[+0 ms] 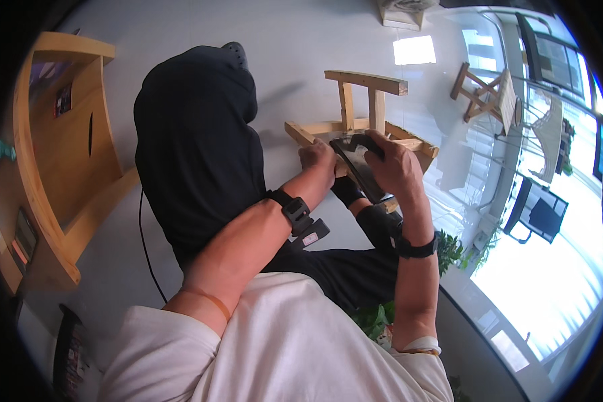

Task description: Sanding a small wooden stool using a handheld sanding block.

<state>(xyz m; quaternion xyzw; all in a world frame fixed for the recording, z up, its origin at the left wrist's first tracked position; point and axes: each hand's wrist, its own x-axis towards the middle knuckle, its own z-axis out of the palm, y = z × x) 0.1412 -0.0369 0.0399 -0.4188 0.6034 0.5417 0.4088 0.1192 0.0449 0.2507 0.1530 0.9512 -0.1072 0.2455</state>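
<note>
A small wooden stool-like frame (376, 108) lies tilted before me, with its crossbar and two uprights raised. My left hand (317, 157) is closed around one of its wooden rails on the near left side. In my right hand (398, 163) is a metal tool (364, 166) with a dark curved handle and a broad grey body; its exact kind is hard to make out. The tool sits against the frame, and the contact is partly hidden by the tool and my hands. My bare ankle and dark footwear show just below it.
A larger wooden frame with a panel (75, 125) stands at the left, near a black cable (145, 251). To the right are a folding stool (487, 98), black-framed chairs (537, 208) and a bright window. Potted greenery (449, 251) grows beside my right forearm.
</note>
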